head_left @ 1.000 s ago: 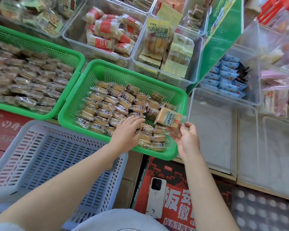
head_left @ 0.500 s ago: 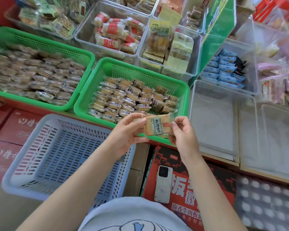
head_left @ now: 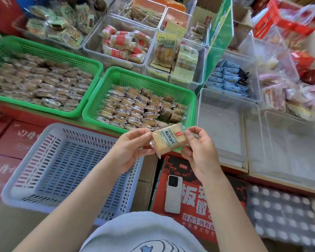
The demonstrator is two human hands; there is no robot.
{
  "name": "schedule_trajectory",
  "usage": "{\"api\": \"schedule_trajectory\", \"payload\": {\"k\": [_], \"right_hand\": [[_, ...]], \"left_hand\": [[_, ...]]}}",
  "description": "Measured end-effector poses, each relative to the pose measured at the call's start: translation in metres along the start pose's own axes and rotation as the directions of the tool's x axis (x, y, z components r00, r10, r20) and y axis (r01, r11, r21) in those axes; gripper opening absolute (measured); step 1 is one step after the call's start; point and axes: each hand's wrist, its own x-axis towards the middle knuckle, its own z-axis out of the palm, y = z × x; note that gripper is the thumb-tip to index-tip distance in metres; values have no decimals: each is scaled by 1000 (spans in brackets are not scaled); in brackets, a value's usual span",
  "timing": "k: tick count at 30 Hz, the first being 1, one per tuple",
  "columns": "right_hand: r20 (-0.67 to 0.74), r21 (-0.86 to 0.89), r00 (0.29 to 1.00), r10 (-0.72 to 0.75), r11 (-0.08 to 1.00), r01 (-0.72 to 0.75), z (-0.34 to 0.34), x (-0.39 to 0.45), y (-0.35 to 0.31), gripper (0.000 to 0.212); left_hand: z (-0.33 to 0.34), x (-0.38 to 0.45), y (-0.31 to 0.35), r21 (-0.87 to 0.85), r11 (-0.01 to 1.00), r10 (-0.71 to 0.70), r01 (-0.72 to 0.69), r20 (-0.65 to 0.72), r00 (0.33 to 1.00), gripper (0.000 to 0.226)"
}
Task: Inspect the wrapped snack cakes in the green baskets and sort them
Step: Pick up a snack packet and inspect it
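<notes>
A wrapped snack cake (head_left: 168, 140) sits between both hands, above the near edge of the right green basket (head_left: 116, 77). The left hand (head_left: 130, 150) pinches its left end, the right hand (head_left: 198, 151) its right end, fingers curled. Its white label bears black Chinese characters and a small red mark; I cannot read them surely.

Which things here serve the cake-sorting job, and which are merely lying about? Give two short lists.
In the job: wrapped snack cake held by left hand and right hand; both green baskets; blue basket.
Lying about: white phone; red carton; blue packets.
</notes>
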Motion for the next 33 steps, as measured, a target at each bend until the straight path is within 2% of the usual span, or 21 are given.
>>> {"api": "schedule_trajectory", "payload": {"k": [3, 7, 10, 12, 14, 16, 18, 21, 25, 27, 29, 30, 31, 33], "right_hand": [[0, 115, 999, 51, 992, -51, -1, -7, 1, 5], [36, 328, 993, 112, 937, -117, -2, -13, 1, 8], [12, 366, 995, 97, 926, -95, -2, -18, 2, 9], [-9, 381, 996, 83, 922, -74, -2, -20, 4, 7], [-23, 384, 997, 79, 921, -64, 0, -22, 6, 4], [-20, 378, 996, 81, 923, -68, 3, -23, 8, 3], [-13, 376, 996, 87, 924, -76, 7, -25, 9, 3], [-13, 391, 996, 94, 917, -81, 11, -26, 10, 5], [-20, 388, 995, 100, 918, -84, 10, -25, 9, 5], [-25, 409, 994, 104, 908, -85, 5, -23, 7, 9], [-40, 435, 995, 94, 898, -67, -4, -21, 3, 21], [-43, 430, 996, 79, 901, -53, -9, -20, 1, 28], [-33, 414, 998, 61, 909, -42, -13, -19, 0, 34], [25, 377, 999, 33, 925, -40, -16, -19, -1, 42]], "left_hand": [[4, -8, 1, 9, 998, 62, -61, -70, 996, 16], [10, -13, -3, 14, 998, 59, -58, -145, 988, 5], [13, -15, -7, 154, 985, 112, -71, -275, 955, 9], [17, -21, -8, 282, 954, 180, -101, -270, 946, 10], [19, -27, -9, 515, 843, 285, -155, -182, 941, 13], [18, -32, -12, 772, 596, 411, -223, -55, 910, 23], [14, -33, -14, 879, 387, 532, -278, 33, 846, 23], [8, -32, -13, 904, 279, 629, -323, 82, 773, 12], [6, -28, -11, 922, 217, 646, -321, 111, 755, 8], [2, -26, -7, 933, 214, 642, -290, 89, 761, 7], [-2, -25, 0, 933, 282, 619, -222, -1, 785, 5], [-3, -24, 5, 909, 380, 572, -171, -86, 816, 7], [-2, -24, 10, 845, 521, 486, -118, -181, 855, 10], [7, -21, 15, 575, 818, 193, 12, -295, 936, 20]]}}
